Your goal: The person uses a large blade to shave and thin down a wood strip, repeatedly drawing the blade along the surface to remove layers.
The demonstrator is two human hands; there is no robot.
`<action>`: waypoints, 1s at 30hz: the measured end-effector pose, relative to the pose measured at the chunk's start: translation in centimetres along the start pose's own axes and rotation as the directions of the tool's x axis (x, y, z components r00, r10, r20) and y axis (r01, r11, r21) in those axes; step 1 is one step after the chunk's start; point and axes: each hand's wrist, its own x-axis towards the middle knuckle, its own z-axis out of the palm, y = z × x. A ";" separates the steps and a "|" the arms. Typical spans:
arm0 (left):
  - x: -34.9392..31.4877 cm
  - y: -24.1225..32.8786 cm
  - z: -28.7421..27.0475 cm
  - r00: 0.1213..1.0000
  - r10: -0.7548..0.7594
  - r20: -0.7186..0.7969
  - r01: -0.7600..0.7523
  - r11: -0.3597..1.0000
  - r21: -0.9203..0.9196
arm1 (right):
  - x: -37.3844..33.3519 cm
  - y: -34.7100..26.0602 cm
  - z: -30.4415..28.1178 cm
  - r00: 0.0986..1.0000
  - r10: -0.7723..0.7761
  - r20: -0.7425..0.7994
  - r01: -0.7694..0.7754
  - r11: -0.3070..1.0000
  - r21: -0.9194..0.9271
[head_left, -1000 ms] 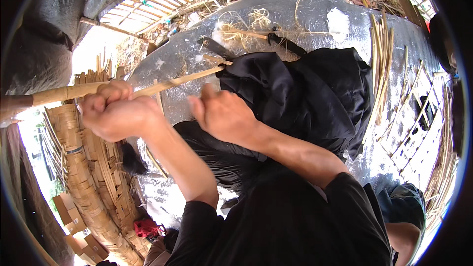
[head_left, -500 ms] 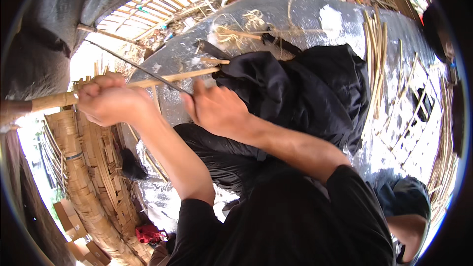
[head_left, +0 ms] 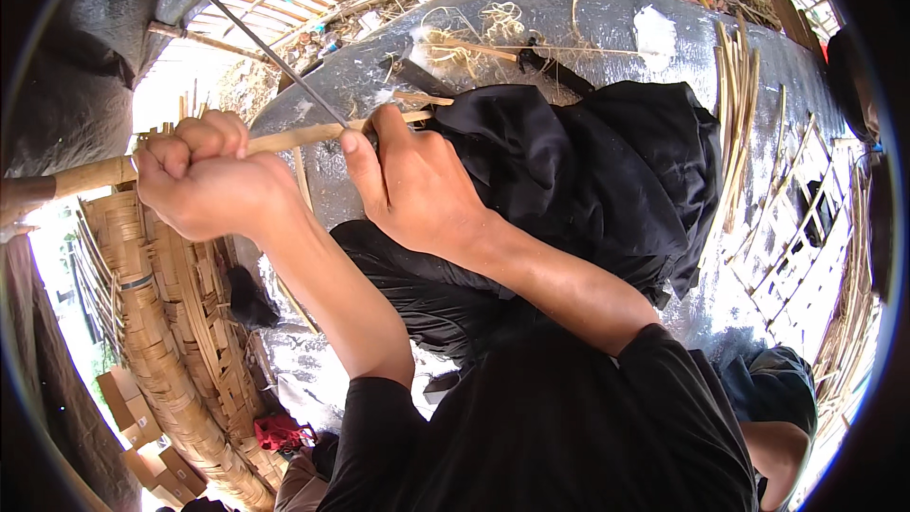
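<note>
My left hand is wrapped in a fist round a pale bamboo pole that slants from the left edge toward the middle. The pole's right end reaches the black cloth spread over my lap. Further along the pole, my right hand is closed, thumb pressed against the lower end of a long, thin, dark rod. The rod slopes up to the left and crosses the pole near my thumb. Whether it is a blade or a plain rod I cannot tell. My right fingers are partly hidden behind the hand.
A grey sheet covers the ground, with fibre scraps on it. Thin bamboo strips lie to the right beside a lattice of strips. Woven bamboo stands at left. Another person's limb shows at lower right.
The rod has swung upward, its far end now reaching the top edge. My right hand has risen slightly and turned more upright; my left stays round the pole.
</note>
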 end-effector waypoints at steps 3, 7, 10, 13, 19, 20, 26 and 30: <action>-0.9 0.4 -1.1 0.980 -0.050 0.191 0.079 0.986 -0.147 | 0.4 -1.2 -1.0 0.999 0.028 0.043 -0.030 0.999 0.030; -1.8 0.7 -2.1 0.914 -0.023 0.404 0.141 0.954 -0.265 | -1.7 1.3 -1.2 0.970 0.145 0.194 -0.183 0.964 0.193; -1.9 0.2 -3.3 0.907 0.000 0.421 0.169 0.916 -0.364 | -2.7 1.6 -0.7 0.912 0.320 0.256 -0.389 0.874 0.291; -2.8 0.4 -3.5 0.917 0.009 0.400 0.145 0.924 -0.353 | -1.8 -0.3 -1.7 0.952 0.235 0.195 -0.288 0.904 0.317; -4.2 0.3 -4.0 0.933 0.091 0.348 0.055 0.920 -0.388 | -4.4 4.2 -0.8 0.969 0.220 0.113 -0.207 0.972 -0.111; -4.0 0.1 -4.7 0.913 0.091 0.398 0.101 0.894 -0.436 | -4.2 5.0 -1.1 0.931 0.311 0.192 -0.298 0.950 -0.093; -4.1 -0.3 -4.4 0.848 0.093 0.522 0.180 0.876 -0.448 | -4.1 2.4 -1.6 0.978 0.172 0.119 -0.169 0.985 -0.040; -3.3 0.1 -6.5 0.848 0.127 0.514 0.157 0.867 -0.473 | -4.7 6.2 -0.4 0.950 0.276 0.149 -0.252 0.954 -0.162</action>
